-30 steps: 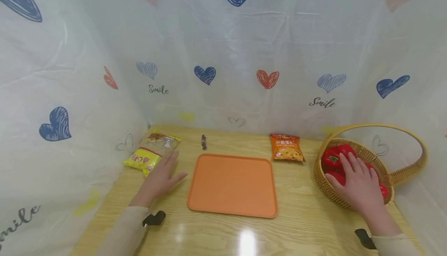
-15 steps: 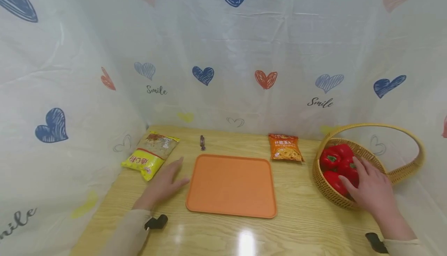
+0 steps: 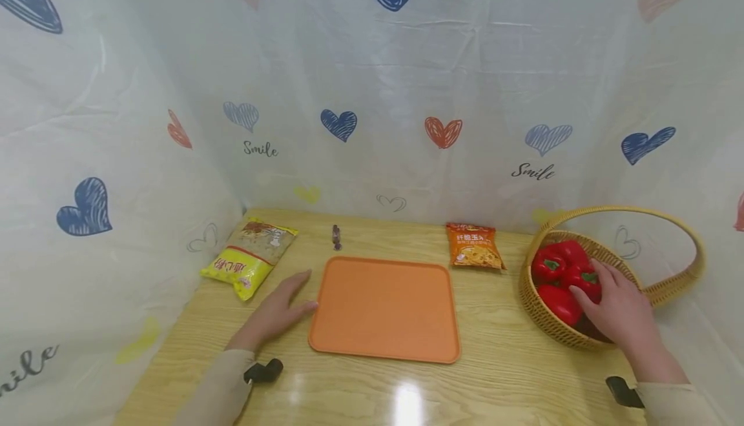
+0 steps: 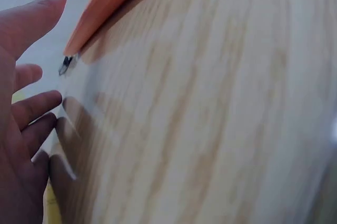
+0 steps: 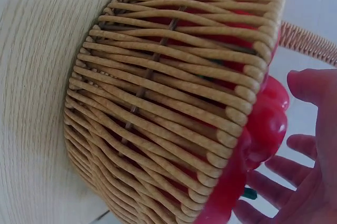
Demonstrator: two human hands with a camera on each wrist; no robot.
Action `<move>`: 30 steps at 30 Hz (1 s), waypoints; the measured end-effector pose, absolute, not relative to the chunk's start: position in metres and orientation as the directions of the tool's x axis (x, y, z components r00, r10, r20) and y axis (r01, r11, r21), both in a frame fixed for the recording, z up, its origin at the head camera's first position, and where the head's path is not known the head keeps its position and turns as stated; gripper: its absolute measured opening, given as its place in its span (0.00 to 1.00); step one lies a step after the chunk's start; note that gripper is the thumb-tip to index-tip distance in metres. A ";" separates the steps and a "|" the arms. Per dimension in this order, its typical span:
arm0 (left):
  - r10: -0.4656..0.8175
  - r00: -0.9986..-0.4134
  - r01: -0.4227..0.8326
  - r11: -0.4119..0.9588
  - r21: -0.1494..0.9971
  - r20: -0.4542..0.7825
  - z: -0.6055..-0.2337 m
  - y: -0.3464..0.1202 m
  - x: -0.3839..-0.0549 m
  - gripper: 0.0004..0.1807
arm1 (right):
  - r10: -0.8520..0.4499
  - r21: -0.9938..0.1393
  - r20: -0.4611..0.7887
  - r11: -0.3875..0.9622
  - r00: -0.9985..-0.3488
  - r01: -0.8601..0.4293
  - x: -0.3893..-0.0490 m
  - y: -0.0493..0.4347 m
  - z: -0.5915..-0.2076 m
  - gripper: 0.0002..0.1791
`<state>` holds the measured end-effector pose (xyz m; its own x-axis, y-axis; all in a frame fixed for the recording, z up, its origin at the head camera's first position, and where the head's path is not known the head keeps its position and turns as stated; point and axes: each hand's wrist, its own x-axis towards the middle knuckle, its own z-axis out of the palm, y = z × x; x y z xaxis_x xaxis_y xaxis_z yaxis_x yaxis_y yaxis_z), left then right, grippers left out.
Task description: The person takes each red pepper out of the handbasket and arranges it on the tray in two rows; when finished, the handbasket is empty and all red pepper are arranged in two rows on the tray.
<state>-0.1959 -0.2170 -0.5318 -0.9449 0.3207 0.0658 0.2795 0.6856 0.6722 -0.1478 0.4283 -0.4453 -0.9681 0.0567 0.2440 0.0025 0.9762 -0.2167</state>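
Observation:
Over the wicker basket (image 3: 546, 323) on the right, my right hand (image 3: 624, 313) reaches in with thumb and fingers spread round a red bell pepper (image 3: 584, 279). In the right wrist view the fingertips (image 5: 258, 179) come up right beside the peppers, and the thumb stands a little off them. More red peppers (image 3: 559, 303) with green stems lie in the basket, partly behind the hand. My left hand (image 3: 276, 313) lies low over the table with loosely straight fingers and holds nothing. Its thumb tip is right at the left rim of the orange tray (image 3: 383, 310).
A yellow-ended food bag (image 3: 252, 255) lies on the left, beyond my left hand. Behind the tray is a small dark wrapped piece (image 3: 336, 237); an orange snack packet (image 3: 475, 246) lies at its back right. A heart-printed curtain (image 3: 389, 77) encloses the table (image 3: 349, 387).
My right hand has drawn back from lying over the peppers to the basket's right side, its thumb and fingers round one pepper, which has shifted slightly. My left hand has slid right towards the tray.

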 end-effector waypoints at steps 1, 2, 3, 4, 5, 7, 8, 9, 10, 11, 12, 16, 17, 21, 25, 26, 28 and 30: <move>0.323 -0.944 0.283 0.682 0.674 0.070 -0.533 -0.217 -0.196 0.46 | 0.061 -0.223 0.236 0.975 -0.970 0.007 -0.149 0.429 -0.445 0.45; 0.331 -0.940 0.295 0.676 0.675 0.079 -0.534 -0.217 -0.197 0.45 | 0.067 -0.230 0.225 0.973 -0.972 0.013 -0.149 0.429 -0.446 0.44; 0.340 -0.936 0.306 0.671 0.676 0.086 -0.535 -0.217 -0.197 0.45 | 0.072 -0.238 0.214 0.971 -0.974 0.020 -0.150 0.429 -0.446 0.44; 0.352 -0.931 0.322 0.667 0.672 0.096 -0.537 -0.217 -0.198 0.45 | 0.077 -0.245 0.204 0.969 -0.976 0.025 -0.150 0.429 -0.446 0.43; 0.361 -0.927 0.334 0.662 0.671 0.105 -0.538 -0.217 -0.198 0.45 | 0.084 -0.253 0.191 0.967 -0.978 0.033 -0.150 0.430 -0.447 0.43; 0.376 -0.919 0.356 0.660 0.661 0.118 -0.541 -0.217 -0.199 0.45 | 0.092 -0.269 0.169 0.962 -0.981 0.044 -0.151 0.431 -0.448 0.43; 0.383 -0.915 0.363 0.658 0.659 0.122 -0.541 -0.217 -0.199 0.45 | 0.093 -0.274 0.161 0.961 -0.983 0.046 -0.152 0.432 -0.448 0.43; 0.387 -0.914 0.368 0.658 0.657 0.123 -0.542 -0.217 -0.199 0.45 | 0.090 -0.281 0.157 0.959 -0.984 0.043 -0.152 0.433 -0.449 0.42; 0.390 -0.912 0.372 0.660 0.653 0.125 -0.542 -0.217 -0.199 0.45 | 0.086 -0.285 0.155 0.958 -0.984 0.039 -0.153 0.433 -0.449 0.42; 0.391 -0.912 0.372 0.662 0.651 0.124 -0.542 -0.217 -0.199 0.45 | 0.082 -0.290 0.153 0.956 -0.985 0.034 -0.153 0.434 -0.450 0.41; 0.394 -0.910 0.377 0.663 0.647 0.126 -0.542 -0.218 -0.199 0.44 | 0.075 -0.293 0.155 0.956 -0.985 0.027 -0.154 0.435 -0.451 0.41; 0.421 -0.896 0.413 0.670 0.616 0.143 -0.542 -0.218 -0.200 0.44 | 0.057 -0.309 0.161 0.951 -0.985 0.005 -0.156 0.438 -0.453 0.38; 0.429 -0.891 0.424 0.672 0.607 0.148 -0.542 -0.217 -0.200 0.43 | 0.055 -0.312 0.162 0.950 -0.985 0.002 -0.157 0.439 -0.453 0.37; 0.451 -0.878 0.454 0.676 0.581 0.161 -0.541 -0.217 -0.200 0.42 | 0.051 -0.316 0.167 0.949 -0.985 -0.004 -0.159 0.440 -0.453 0.36; 0.460 -0.873 0.464 0.683 0.564 0.161 -0.541 -0.217 -0.200 0.40 | 0.056 -0.317 0.166 0.948 -0.985 0.000 -0.159 0.439 -0.453 0.36; 0.462 -0.873 0.463 0.685 0.563 0.157 -0.541 -0.217 -0.200 0.40 | 0.059 -0.319 0.163 0.948 -0.985 0.004 -0.158 0.439 -0.452 0.36; 0.465 -0.871 0.468 0.689 0.554 0.158 -0.542 -0.217 -0.200 0.39 | 0.063 -0.321 0.161 0.947 -0.985 0.008 -0.158 0.439 -0.452 0.36; 0.466 -0.871 0.470 0.691 0.550 0.158 -0.543 -0.216 -0.200 0.38 | 0.066 -0.325 0.158 0.946 -0.985 0.011 -0.158 0.438 -0.452 0.36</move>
<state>-0.2005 -0.2164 -0.5429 -0.8706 0.4660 0.1581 0.4696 0.6908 0.5497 -0.1579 0.4383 -0.4517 -0.9853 0.0661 0.1577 0.0115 0.9458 -0.3247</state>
